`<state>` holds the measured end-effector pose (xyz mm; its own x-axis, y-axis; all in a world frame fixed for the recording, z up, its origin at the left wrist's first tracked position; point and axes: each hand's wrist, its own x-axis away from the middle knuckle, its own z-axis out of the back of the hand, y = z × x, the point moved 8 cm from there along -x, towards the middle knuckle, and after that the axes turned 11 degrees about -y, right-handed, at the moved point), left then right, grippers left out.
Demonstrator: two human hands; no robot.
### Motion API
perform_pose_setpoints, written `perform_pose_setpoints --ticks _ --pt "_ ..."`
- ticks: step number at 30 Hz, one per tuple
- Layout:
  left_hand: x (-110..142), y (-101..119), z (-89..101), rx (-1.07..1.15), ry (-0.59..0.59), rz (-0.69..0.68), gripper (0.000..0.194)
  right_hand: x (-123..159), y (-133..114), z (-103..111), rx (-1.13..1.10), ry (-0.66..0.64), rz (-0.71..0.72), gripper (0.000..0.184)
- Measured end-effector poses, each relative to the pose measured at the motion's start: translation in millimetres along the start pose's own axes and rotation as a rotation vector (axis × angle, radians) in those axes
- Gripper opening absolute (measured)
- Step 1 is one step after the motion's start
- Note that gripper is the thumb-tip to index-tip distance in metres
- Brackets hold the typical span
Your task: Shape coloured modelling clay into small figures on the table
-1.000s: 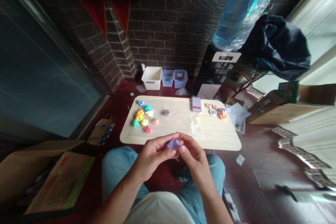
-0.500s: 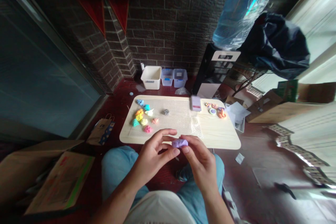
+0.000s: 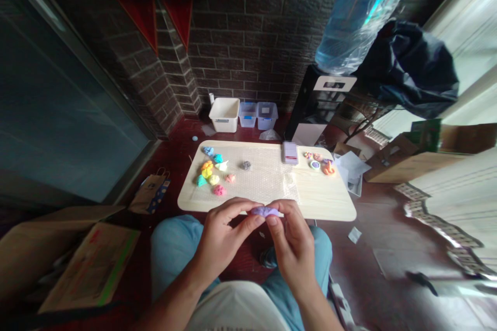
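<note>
A small flattened piece of purple modelling clay [image 3: 265, 211] is pinched between both hands, just above the near edge of the low table [image 3: 322, 201]. My left hand [image 3: 227, 230] grips its left end with thumb and fingers. At the other end, my right hand [image 3: 291, 235] closes thumb and forefinger on it. Beyond my hands, on bubble wrap [image 3: 256, 181], lie several coloured clay lumps, among them a pink lump [image 3: 219, 190], a yellow lump [image 3: 213, 180] and a grey lump [image 3: 246, 165].
Shaped clay pieces, including an orange one [image 3: 329, 168], sit at the table's right end, with a phone-like card [image 3: 290, 152] at the back edge. Behind are a white bin [image 3: 225, 116] and a water dispenser [image 3: 318, 106]. Cardboard boxes [image 3: 91, 266] flank the table.
The purple clay was turned and shows a narrower side now. My left fingers opened away from it half a second ago and have closed on it again.
</note>
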<state>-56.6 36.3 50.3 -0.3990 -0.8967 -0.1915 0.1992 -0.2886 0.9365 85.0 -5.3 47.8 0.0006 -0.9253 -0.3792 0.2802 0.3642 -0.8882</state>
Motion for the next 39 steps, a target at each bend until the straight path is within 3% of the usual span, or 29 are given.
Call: perform_pose_setpoints --ticks 9,16,21,28,39 --pt "2 -2 0.3 0.019 0.014 0.017 0.007 2 8 2 -0.077 0.059 -0.078 0.007" --pt "6 -24 -11.1 0.257 -0.032 0.189 0.018 4 22 -4 -0.328 -0.009 -0.225 0.015" --pt "6 -22 -12.1 0.301 -0.031 0.164 0.021 6 22 -4 -0.25 -0.03 -0.241 0.009" --pt "8 -16 -6.1 0.192 -0.003 0.12 0.016 0 7 -5 -0.091 -0.072 -0.147 0.007" --pt "8 -9 -8.8 0.138 -0.032 0.086 0.013 4 9 -3 -0.146 -0.021 -0.165 0.012"
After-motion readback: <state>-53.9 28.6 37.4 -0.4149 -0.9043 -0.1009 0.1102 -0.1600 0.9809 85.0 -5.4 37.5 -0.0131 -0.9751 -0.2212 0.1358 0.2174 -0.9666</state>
